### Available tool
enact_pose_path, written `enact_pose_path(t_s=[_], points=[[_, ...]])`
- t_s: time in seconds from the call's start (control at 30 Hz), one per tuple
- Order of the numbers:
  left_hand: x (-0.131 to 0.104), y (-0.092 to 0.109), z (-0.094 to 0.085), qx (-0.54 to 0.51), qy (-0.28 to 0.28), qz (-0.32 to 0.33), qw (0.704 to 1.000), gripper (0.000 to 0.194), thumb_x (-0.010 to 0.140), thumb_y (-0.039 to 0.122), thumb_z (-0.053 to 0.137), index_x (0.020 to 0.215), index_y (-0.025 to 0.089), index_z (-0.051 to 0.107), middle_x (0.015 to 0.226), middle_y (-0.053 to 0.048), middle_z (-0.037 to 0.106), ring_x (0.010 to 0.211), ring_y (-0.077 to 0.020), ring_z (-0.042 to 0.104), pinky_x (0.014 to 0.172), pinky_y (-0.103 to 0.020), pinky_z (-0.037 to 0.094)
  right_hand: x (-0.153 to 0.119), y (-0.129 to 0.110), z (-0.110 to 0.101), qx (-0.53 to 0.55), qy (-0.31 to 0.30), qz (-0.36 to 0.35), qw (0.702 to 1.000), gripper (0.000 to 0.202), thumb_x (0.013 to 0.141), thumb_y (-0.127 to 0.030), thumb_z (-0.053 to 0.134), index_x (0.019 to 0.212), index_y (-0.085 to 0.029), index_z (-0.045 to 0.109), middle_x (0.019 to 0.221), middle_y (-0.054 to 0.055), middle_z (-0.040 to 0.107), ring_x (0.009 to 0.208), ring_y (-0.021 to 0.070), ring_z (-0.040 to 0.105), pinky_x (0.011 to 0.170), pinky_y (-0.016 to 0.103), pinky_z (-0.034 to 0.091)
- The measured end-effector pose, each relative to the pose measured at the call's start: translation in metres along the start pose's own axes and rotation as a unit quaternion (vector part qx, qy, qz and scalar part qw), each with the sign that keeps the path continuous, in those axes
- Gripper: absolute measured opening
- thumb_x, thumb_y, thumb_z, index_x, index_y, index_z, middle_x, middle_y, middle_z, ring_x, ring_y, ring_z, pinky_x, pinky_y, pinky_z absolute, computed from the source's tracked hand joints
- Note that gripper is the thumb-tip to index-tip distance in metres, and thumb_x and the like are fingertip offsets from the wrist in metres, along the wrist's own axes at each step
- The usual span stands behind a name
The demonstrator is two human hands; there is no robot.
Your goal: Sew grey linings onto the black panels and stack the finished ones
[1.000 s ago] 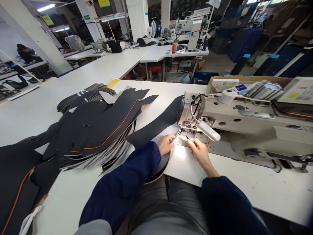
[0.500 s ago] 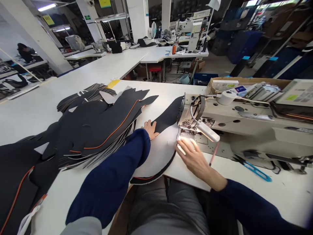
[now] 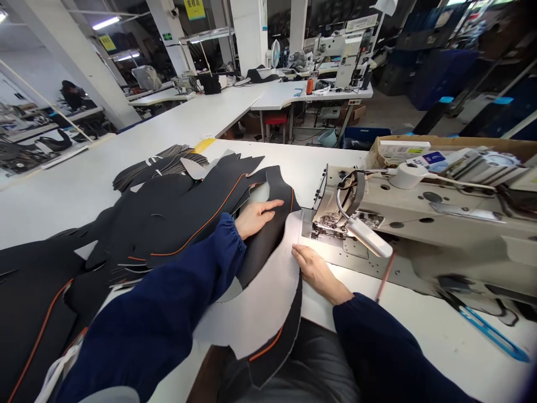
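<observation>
My left hand (image 3: 259, 217) lies on the dark face of a fabric panel (image 3: 274, 193), its index finger stretched out toward the orange piping. The panel is curled over, so its pale grey underside (image 3: 260, 296) faces up nearer my body. My right hand (image 3: 316, 272) pinches the panel's right edge between thumb and fingers. To the right of the panel, and apart from it, is the sewing machine's needle area (image 3: 329, 226), lit by a small lamp (image 3: 369, 238). The panel's lower end, with orange piping (image 3: 267, 346), hangs over my lap.
A stack of dark panels with orange piping (image 3: 184, 218) covers the table to the left, with another bundle (image 3: 155, 165) behind it. Blue thread snips (image 3: 493, 333) lie at the right. A cardboard box (image 3: 384, 146) of supplies stands behind the machine (image 3: 453, 224).
The panel has come away from under the machine head and moved left, curling over. My left hand has shifted slightly up onto it; my right hand now grips its edge.
</observation>
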State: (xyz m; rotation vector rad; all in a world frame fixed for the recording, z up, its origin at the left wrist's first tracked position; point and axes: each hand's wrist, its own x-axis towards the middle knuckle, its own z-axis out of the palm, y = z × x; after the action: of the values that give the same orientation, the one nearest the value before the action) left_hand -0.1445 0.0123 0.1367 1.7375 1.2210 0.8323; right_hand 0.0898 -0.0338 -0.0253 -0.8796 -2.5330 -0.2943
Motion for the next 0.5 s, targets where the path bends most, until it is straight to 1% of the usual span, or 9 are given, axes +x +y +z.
enact_pose_path(t_s=[0.03, 0.1, 0.17, 0.23, 0.3, 0.4, 0.5], points=[[0.005, 0.0, 0.006, -0.01, 0.0, -0.021, 1.0, 0.042, 0.084, 0.017, 0.051, 0.124, 0.02, 0.063, 0.122, -0.002, 0.064, 0.123, -0.0217, 0.052, 0.11, -0.038, 0.035, -0.004, 0.004, 0.002, 0.009, 0.01, 0.011, 1.0, 0.052, 0.079, 0.003, 0.033, 0.124, -0.009, 0.055, 0.117, 0.018, 0.063, 0.113, 0.024, 0.057, 0.093, 0.043, 0.052], [0.019, -0.003, 0.016, -0.037, 0.013, -0.055, 0.998, 0.037, 0.084, 0.019, 0.054, 0.118, 0.017, 0.067, 0.111, -0.004, 0.069, 0.112, -0.0228, 0.06, 0.103, -0.038, 0.043, -0.013, 0.014, 0.002, 0.021, 0.025, 0.034, 0.999, 0.053, 0.078, 0.003, 0.035, 0.126, -0.009, 0.054, 0.117, 0.019, 0.063, 0.114, 0.0247, 0.057, 0.093, 0.044, 0.052], [0.032, -0.009, 0.024, -0.063, 0.025, -0.071, 0.995, 0.037, 0.083, 0.018, 0.056, 0.118, 0.015, 0.067, 0.106, -0.006, 0.07, 0.105, -0.0223, 0.063, 0.1, -0.037, 0.046, -0.023, 0.023, 0.001, 0.025, 0.032, 0.054, 0.998, 0.052, 0.079, 0.003, 0.037, 0.126, -0.008, 0.054, 0.117, 0.02, 0.063, 0.114, 0.0255, 0.057, 0.094, 0.044, 0.052], [0.041, -0.014, 0.028, -0.075, 0.025, -0.081, 0.994, 0.039, 0.083, 0.018, 0.055, 0.12, 0.014, 0.066, 0.104, -0.006, 0.071, 0.102, -0.0213, 0.064, 0.098, -0.036, 0.047, -0.029, 0.029, 0.0, 0.021, 0.033, 0.069, 0.997, 0.05, 0.082, 0.001, 0.036, 0.126, -0.009, 0.055, 0.116, 0.02, 0.063, 0.113, 0.0259, 0.058, 0.093, 0.045, 0.052], [0.045, -0.016, 0.029, -0.076, 0.021, -0.094, 0.992, 0.041, 0.083, 0.018, 0.054, 0.123, 0.014, 0.064, 0.101, -0.006, 0.072, 0.098, -0.0206, 0.065, 0.095, -0.035, 0.049, -0.032, 0.031, -0.001, 0.014, 0.03, 0.079, 0.996, 0.046, 0.085, -0.001, 0.035, 0.124, -0.009, 0.057, 0.115, 0.02, 0.064, 0.111, 0.0263, 0.059, 0.093, 0.046, 0.052], [0.042, -0.018, 0.027, -0.071, 0.018, -0.109, 0.991, 0.042, 0.083, 0.02, 0.054, 0.124, 0.015, 0.063, 0.097, -0.005, 0.073, 0.095, -0.0203, 0.066, 0.092, -0.035, 0.051, -0.031, 0.029, 0.0, 0.007, 0.021, 0.087, 0.996, 0.041, 0.087, -0.002, 0.035, 0.12, -0.007, 0.059, 0.116, 0.022, 0.063, 0.112, 0.0273, 0.058, 0.095, 0.046, 0.051], [0.038, -0.023, 0.024, -0.057, 0.018, -0.106, 0.993, 0.042, 0.083, 0.022, 0.055, 0.123, 0.016, 0.064, 0.102, -0.004, 0.072, 0.1, -0.0207, 0.064, 0.093, -0.034, 0.05, -0.03, 0.025, 0.001, 0.0, 0.006, 0.092, 0.996, 0.038, 0.087, -0.003, 0.038, 0.118, -0.005, 0.06, 0.118, 0.024, 0.062, 0.115, 0.0284, 0.057, 0.098, 0.046, 0.048]])
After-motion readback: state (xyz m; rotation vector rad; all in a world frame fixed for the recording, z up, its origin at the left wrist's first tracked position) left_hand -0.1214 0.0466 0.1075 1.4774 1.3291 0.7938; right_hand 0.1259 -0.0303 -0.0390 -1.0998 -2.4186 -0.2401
